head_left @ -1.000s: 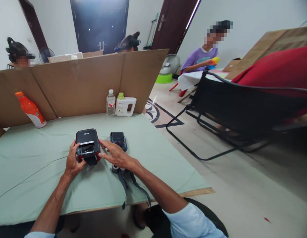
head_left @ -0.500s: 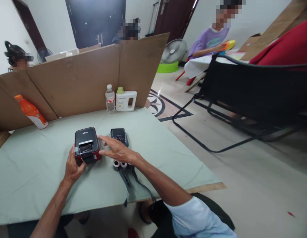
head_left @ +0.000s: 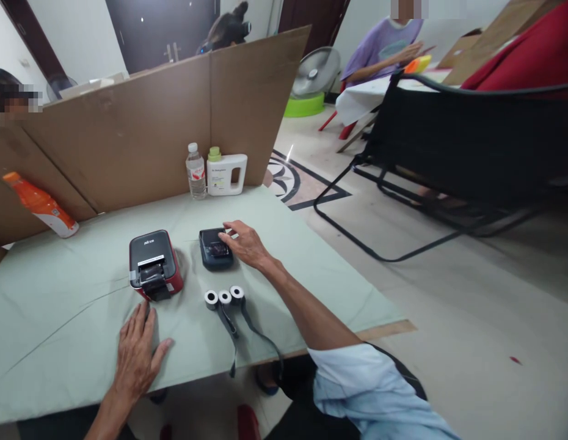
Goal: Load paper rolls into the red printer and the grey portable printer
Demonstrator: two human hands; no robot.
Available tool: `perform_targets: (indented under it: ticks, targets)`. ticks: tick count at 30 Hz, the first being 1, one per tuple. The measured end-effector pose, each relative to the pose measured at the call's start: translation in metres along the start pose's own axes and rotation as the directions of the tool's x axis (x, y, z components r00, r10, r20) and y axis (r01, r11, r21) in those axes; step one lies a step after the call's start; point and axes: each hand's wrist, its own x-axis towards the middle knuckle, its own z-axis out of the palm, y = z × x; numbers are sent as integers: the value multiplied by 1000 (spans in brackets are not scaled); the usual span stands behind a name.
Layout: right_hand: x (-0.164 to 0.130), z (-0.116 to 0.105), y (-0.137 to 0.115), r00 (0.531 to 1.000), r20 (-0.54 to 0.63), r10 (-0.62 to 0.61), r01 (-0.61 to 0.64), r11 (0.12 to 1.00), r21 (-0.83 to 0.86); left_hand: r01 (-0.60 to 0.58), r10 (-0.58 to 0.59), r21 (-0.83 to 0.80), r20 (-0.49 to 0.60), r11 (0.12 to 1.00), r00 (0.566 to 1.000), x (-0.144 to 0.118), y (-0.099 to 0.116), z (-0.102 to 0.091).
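Note:
A black and red label printer stands on the cloth-covered table. Just in front of it my left hand lies flat, fingers stretched out and thumb apart, holding nothing. To the right sits a smaller dark portable printer. My right hand is at that printer's right side, thumb and forefinger apart over its upper right corner; whether they touch it I cannot tell. Closer to me are three small white rolls in a row, with dark grey straps running from them over the table's front edge.
Along a cardboard partition stand a clear water bottle and a white jug with a green cap. An orange bottle leans at the left. Right of the table is a black folding chair. People sit beyond.
Both hands have left the label printer. My left hand has come back toward me and flattened on the table. My right hand has moved right to the smaller printer. The view has shifted slightly.

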Motion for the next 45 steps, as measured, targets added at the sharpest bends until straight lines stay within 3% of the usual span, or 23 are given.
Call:
perform_targets:
  ticks: [8,13,18,23,27,30,34,38,42,45]
  targets:
    - [-5,3,13,999,-44,11,-12,999,-38,46,-44,-77,31,996,999,-6,-3,-2]
    - [-5,4,13,997,-35,61,-63,997,-39,19,-15,-188,24,982,1000,1,-22,-27]
    - [-4,8,16,996,-9,92,-92,994,-55,130,-164,-228,-136,965,977,62,-47,-73]
    - [-1,11,14,993,-3,116,-116,989,-96,46,-73,-191,-139,981,988,134,-41,-88]
    - [8,5,3,992,15,122,-121,988,-93,-89,56,-193,-169,977,984,161,-8,-80]
    - [19,-1,2,996,3,92,-91,988,-125,-250,204,-184,-233,951,951,169,24,-79]
    - [29,-14,-1,994,-36,103,-107,985,-137,-454,376,-229,-312,861,872,173,74,-88]
    - [45,-33,-14,984,-96,148,-161,976,-147,-590,503,-313,-318,744,804,172,135,-93]
    - [74,-53,-33,974,-135,182,-207,956,-209,-679,613,-408,-301,610,731,171,196,-102]
    - [88,-68,-46,964,-171,205,-243,940,-240,-726,655,-413,-325,550,682,171,222,-113]
